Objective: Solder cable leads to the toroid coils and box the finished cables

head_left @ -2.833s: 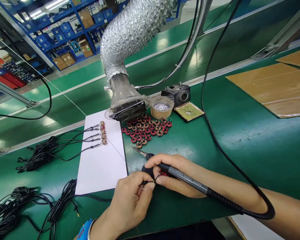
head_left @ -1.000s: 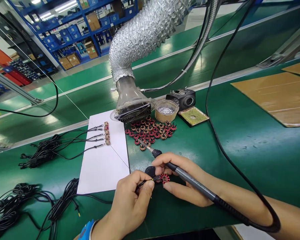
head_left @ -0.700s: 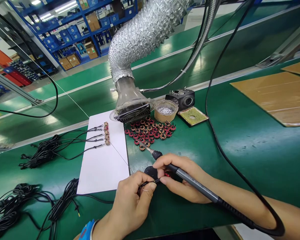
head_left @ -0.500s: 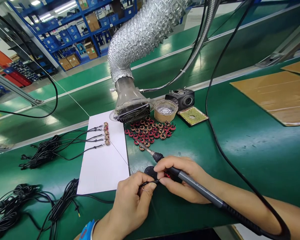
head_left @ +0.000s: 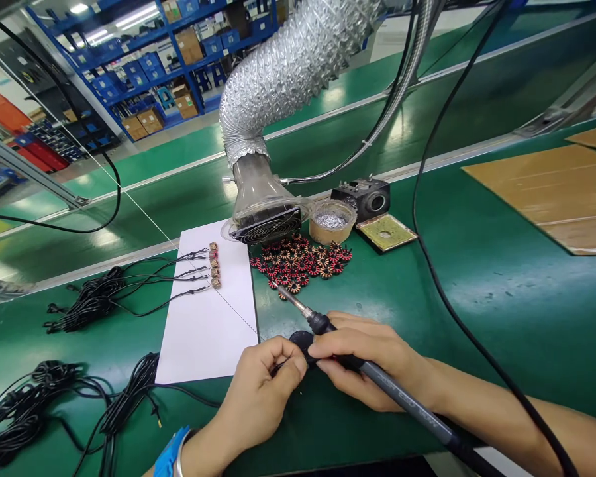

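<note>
My left hand (head_left: 261,384) is closed on a thin black cable (head_left: 277,368), pinched between thumb and forefinger; the fingers hide most of its end. A soldering iron (head_left: 402,397) rests in my right hand (head_left: 372,354), its bare metal tip pointing up and left. The right thumb and forefinger also come together near the cable end, and what lies between them is hidden. Just behind the fingertips sits a black round piece (head_left: 302,339), partly covered. Farther back is a pile of small red, black and copper wound ring coils (head_left: 302,262), close to the iron's tip.
A white sheet (head_left: 208,338) carries several cables with coils attached. Black cable bundles (head_left: 87,298) lie left. A fume hood (head_left: 258,192) overhangs the coils, beside a solder cup (head_left: 330,222), a black holder (head_left: 365,197) and a yellow sponge (head_left: 386,232). Cardboard (head_left: 551,192) lies right.
My left hand has turned slightly, and its fingers now cover more of the cable end. The red bit by my right fingertips is out of sight. The view has shifted a little.
</note>
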`<state>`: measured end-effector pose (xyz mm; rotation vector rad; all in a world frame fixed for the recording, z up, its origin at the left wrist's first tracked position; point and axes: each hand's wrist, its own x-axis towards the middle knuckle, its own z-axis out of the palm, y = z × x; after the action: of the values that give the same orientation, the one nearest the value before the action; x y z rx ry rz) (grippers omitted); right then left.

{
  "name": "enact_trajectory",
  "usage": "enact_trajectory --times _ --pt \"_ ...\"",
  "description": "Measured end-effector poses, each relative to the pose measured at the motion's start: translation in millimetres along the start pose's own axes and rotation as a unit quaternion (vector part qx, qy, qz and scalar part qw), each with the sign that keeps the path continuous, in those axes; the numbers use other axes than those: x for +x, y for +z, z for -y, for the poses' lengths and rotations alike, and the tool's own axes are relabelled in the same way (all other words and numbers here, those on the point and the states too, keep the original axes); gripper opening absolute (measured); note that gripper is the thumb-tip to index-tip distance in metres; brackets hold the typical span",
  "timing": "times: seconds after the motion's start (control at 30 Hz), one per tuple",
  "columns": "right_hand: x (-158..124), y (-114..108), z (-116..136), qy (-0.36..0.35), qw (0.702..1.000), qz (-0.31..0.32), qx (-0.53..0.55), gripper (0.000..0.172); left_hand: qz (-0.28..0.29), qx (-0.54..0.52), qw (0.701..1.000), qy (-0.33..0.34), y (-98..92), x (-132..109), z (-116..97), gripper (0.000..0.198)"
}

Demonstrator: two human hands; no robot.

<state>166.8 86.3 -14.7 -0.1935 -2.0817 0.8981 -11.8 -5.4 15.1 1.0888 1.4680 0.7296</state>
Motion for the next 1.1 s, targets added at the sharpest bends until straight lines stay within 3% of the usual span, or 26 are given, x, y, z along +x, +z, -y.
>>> enact_trajectory --times 0.23,0.57,0.83,1.1 --pt "-2.9 0.5 -2.8 -0.017 1.000 -0.020 0.010 0.028 0.068 -0.085 0.993 -0.046 -4.0 5.2 3.5 0.037" --pt "-4.7 0.6 -1.7 -0.017 1.000 -0.020 -0.016 0.029 0.051 -0.057 0.997 -0.023 -4.7 -0.8 4.6 0.034" --pt "-6.3 3.0 -2.9 -0.025 0.999 -0.003 -0.034 0.034 0.010 0.023 1.000 0.002 -4.1 -0.7 2.9 0.038" --pt "0.0 -2.7 0.1 0.035 0.999 -0.003 0.010 0.026 0.019 0.039 0.999 0.020 -4.0 -3.9 2.5 0.024"
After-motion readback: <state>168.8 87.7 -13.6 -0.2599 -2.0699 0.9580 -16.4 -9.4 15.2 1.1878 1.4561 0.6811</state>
